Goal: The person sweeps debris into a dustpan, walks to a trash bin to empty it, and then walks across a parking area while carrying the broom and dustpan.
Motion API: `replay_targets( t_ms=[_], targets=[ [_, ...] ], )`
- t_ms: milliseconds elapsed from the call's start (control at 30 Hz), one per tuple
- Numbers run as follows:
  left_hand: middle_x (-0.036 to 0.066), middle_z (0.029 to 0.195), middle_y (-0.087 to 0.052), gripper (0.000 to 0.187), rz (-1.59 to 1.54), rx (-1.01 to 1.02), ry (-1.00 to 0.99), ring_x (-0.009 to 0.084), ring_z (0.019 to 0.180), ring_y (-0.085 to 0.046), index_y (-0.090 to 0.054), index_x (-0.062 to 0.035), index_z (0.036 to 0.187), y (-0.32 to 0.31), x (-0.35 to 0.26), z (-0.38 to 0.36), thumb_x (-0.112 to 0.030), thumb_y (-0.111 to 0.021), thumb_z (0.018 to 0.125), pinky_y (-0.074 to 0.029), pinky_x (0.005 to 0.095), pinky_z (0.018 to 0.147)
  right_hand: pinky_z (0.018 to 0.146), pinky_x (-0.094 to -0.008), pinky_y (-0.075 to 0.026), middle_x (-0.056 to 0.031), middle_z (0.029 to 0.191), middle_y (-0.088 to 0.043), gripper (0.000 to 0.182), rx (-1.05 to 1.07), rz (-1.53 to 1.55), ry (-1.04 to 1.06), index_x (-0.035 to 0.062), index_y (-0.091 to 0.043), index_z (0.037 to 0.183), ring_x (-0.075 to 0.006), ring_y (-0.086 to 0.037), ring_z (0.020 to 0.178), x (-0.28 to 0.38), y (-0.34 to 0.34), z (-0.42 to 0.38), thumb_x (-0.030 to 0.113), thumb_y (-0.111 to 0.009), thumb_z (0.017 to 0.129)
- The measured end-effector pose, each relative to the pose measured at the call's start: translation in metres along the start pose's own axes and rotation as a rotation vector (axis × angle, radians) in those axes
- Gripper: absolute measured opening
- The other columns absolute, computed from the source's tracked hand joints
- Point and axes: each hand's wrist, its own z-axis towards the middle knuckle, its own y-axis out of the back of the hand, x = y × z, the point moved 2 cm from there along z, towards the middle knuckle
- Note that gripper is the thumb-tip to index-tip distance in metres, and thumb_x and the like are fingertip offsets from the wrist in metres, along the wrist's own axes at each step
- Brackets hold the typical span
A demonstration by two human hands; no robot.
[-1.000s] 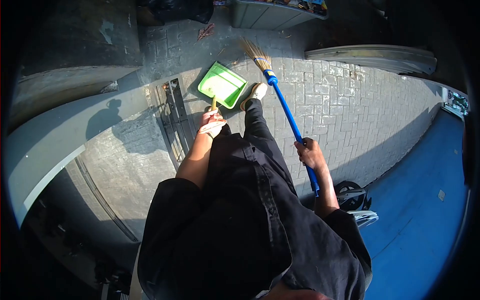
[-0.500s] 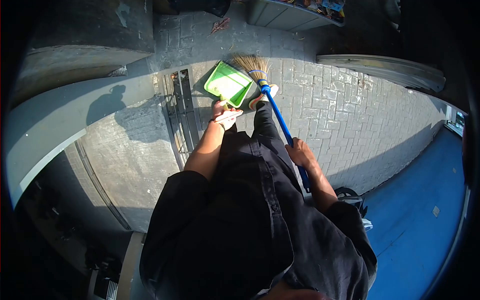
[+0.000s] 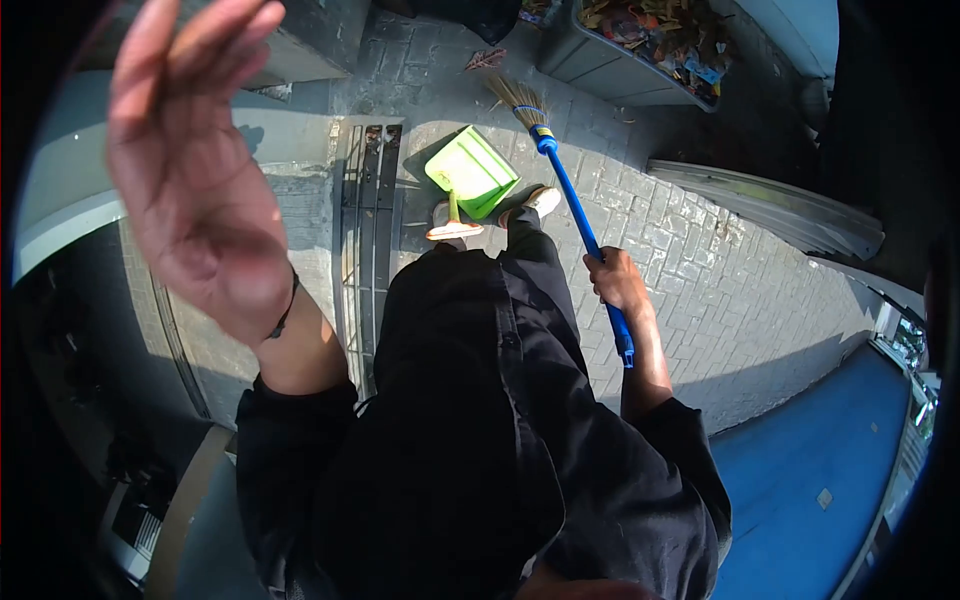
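My left hand (image 3: 195, 170) is raised close to the camera at the upper left, palm showing, fingers extended and holding nothing. A green dustpan (image 3: 472, 172) rests on the paving by my feet, its handle pointing toward me. My right hand (image 3: 618, 280) is wrapped round the blue handle (image 3: 573, 197) of a broom. The broom's straw bristles (image 3: 520, 100) lie beyond the dustpan, up and to its right, apart from it.
A grey bin (image 3: 620, 80) full of leaves and litter stands at the top right. Left of the dustpan runs a metal drain grate (image 3: 372, 220). A dry leaf (image 3: 485, 59) lies on the paving near the top. Long panels (image 3: 770, 205) lie at the right.
My left hand has let go of the dustpan handle and risen toward the camera at the upper left. The broom has moved away from the dustpan, still in my right hand.
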Motion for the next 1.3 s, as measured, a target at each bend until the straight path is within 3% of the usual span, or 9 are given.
replay_targets(
  t_ms=[67,200,533,667,900,1033,1133,1233,1300],
  targets=[
    [0.02,0.12,-0.048,0.061,-0.023,0.324,-0.334,0.0291,0.11,-0.048,-0.034,-0.0011,0.129,-0.017,-0.053,0.03,-0.043,-0.049,0.086,-0.035,0.0385,0.094,0.048,-0.0306,-0.043,-0.0081,0.057,-0.053,0.034,-0.007,-0.009,0.06,-0.0034,-0.055,0.075,-0.0162,-0.053,0.048,0.02,0.008,0.027,0.029,-0.053,0.084],
    [0.019,0.116,-0.049,0.057,-0.076,0.631,-0.446,0.0276,0.106,-0.049,-0.036,0.0001,0.126,-0.057,-0.099,0.044,-0.039,-0.048,0.087,-0.036,0.0374,0.092,0.048,-0.0319,-0.044,-0.0103,0.058,-0.056,0.035,-0.17,-0.182,0.312,-0.0055,-0.057,0.073,-0.0184,-0.054,0.049,0.031,0.001,0.153,0.028,-0.054,0.082],
    [0.018,0.108,-0.053,0.046,0.03,0.633,-0.261,0.024,0.097,-0.051,-0.042,0.0032,0.117,-0.134,-0.143,0.063,-0.032,-0.045,0.088,-0.039,0.0344,0.088,0.088,-0.0369,-0.044,-0.0291,0.109,-0.053,0.038,-0.03,-0.368,0.38,-0.0074,-0.053,0.106,-0.035,-0.053,0.105,0.092,-0.01,0.198,0.015,-0.043,0.077],
    [0.017,0.105,-0.054,0.042,0.102,0.616,-0.205,0.0225,0.093,-0.052,-0.045,0.0045,0.114,-0.164,-0.161,0.076,-0.029,-0.044,0.089,-0.04,0.0332,0.086,0.089,-0.0367,-0.043,-0.0307,0.111,-0.051,0.037,0.07,-1.248,0.763,-0.0097,-0.054,0.101,-0.0314,-0.053,0.107,0.022,-0.025,0.246,0.018,-0.042,0.079],
    [0.016,0.099,-0.056,0.036,0.177,0.491,-0.181,0.02,0.087,-0.054,-0.049,0.0067,0.108,-0.196,-0.172,0.102,-0.023,-0.042,0.089,-0.042,0.0312,0.083,0.064,-0.0315,-0.049,-0.0196,0.082,-0.06,0.034,0.207,-0.551,0.341,-0.007,-0.057,0.084,-0.0198,-0.063,0.072,-0.026,0.132,0.182,0.026,-0.05,0.082],
    [0.015,0.096,-0.058,0.033,0.436,-0.041,-0.161,0.0185,0.083,-0.055,-0.051,0.0079,0.105,-0.157,-0.152,0.099,-0.02,-0.041,0.09,-0.043,0.03,0.081,0.048,-0.0303,-0.043,-0.0096,0.057,-0.055,0.036,0.314,-0.323,0.385,-0.0038,-0.055,0.07,-0.0163,-0.055,0.049,-0.036,0.185,0.166,0.03,-0.054,0.082],
    [0.011,0.091,-0.059,0.025,0.82,-0.831,0.39,0.0149,0.08,-0.055,-0.055,0.0061,0.1,-0.102,-0.087,0.0,-0.015,-0.048,0.089,-0.043,0.0262,0.079,0.05,-0.0319,-0.044,-0.0115,0.061,-0.056,0.036,0.176,-0.402,0.563,-0.0042,-0.054,0.073,-0.019,-0.055,0.051,-0.042,0.191,0.189,0.03,-0.054,0.083],
    [0.011,0.094,-0.059,0.046,0.52,-1.18,1.506,0.018,0.08,-0.054,-0.054,-0.0004,0.102,-0.071,0.001,-0.204,-0.04,-0.059,0.08,-0.04,0.0308,0.076,0.061,-0.0341,-0.047,-0.0182,0.077,-0.059,0.041,0.049,-0.481,0.475,-0.0069,-0.052,0.091,-0.0248,-0.06,0.062,-0.042,0.174,0.22,0.033,-0.053,0.082],
    [0.016,0.11,-0.052,0.077,0.24,-1.014,2.049,0.025,0.091,-0.052,-0.041,0.0,0.123,-0.122,0.036,-0.277,-0.055,-0.058,0.073,-0.039,0.0388,0.077,0.08,-0.0361,-0.043,-0.0246,0.1,-0.054,0.05,0.093,-0.564,0.398,-0.0074,-0.051,0.103,-0.032,-0.055,0.09,-0.042,0.154,0.235,0.039,-0.049,0.083]
  ],
)
